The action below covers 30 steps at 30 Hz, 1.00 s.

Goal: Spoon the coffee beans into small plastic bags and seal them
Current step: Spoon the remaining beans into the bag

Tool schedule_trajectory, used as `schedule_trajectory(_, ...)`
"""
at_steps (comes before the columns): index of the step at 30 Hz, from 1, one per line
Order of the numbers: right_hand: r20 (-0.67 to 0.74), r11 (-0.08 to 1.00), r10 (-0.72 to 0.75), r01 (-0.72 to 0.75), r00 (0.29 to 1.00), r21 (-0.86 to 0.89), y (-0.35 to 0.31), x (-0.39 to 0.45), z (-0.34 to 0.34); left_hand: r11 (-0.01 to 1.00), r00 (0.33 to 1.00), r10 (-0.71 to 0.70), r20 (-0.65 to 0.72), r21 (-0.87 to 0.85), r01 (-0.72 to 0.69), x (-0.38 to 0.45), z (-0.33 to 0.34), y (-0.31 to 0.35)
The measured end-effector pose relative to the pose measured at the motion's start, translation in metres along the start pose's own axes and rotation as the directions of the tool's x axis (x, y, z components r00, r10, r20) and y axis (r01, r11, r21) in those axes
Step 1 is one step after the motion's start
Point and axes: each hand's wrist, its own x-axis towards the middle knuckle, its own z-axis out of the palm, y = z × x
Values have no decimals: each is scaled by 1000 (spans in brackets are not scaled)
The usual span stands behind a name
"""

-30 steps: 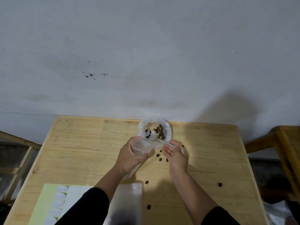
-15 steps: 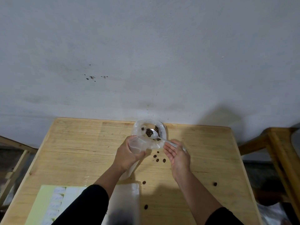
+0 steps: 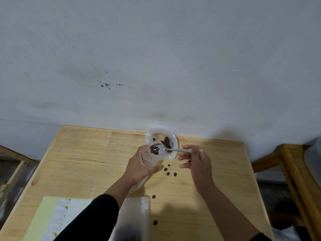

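A dull grey, faintly stained wall [image 3: 156,58] rises behind a pale wooden table [image 3: 86,162] with straight grain lines, seen from the head camera looking down. At the table's far edge sits a round, translucent plastic container [image 3: 174,142] with a small heap of dark coffee beans [image 3: 167,141] inside. The left hand [image 3: 139,166] curls its grip round a small clear plastic bag [image 3: 148,159], holding it upright with the mouth just below the container. The right hand [image 3: 195,161] pinches the handle of a shiny metal spoon [image 3: 165,150]; its oval bowl carries several beans and hovers over the bag's mouth. Loose beans [image 3: 171,173] lie scattered on the wood between the hands and nearer the person. A pale yellow-green sheet of white labels [image 3: 52,218] lies at the near left, beside a flat stack of clear bags [image 3: 137,211]. A wooden chair [image 3: 286,162] stands to the right.
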Motion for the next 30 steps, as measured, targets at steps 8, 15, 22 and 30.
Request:
schedule_trajectory(8, -243, 995, -44, 22, 969, -92, 11, 4, 17, 999, 1000, 23, 16, -24, -23, -6, -3, 3)
schedule_trajectory(15, -238, 984, 60, -98, 970, -152, 27, 13, 28, 997, 1000, 22, 10, -70, -22, -7, -3, 4)
schedule_trajectory(22, -232, 977, 179, -200, 956, -74, 35, 18, 37, 999, 999, 29, 13, -36, -28, -5, -2, 2)
schedule_trajectory(30, -328, 971, 232, -238, 916, 22, 38, 21, 34, 1000, 1000, 19, 15, -15, -19, -4, -4, 1)
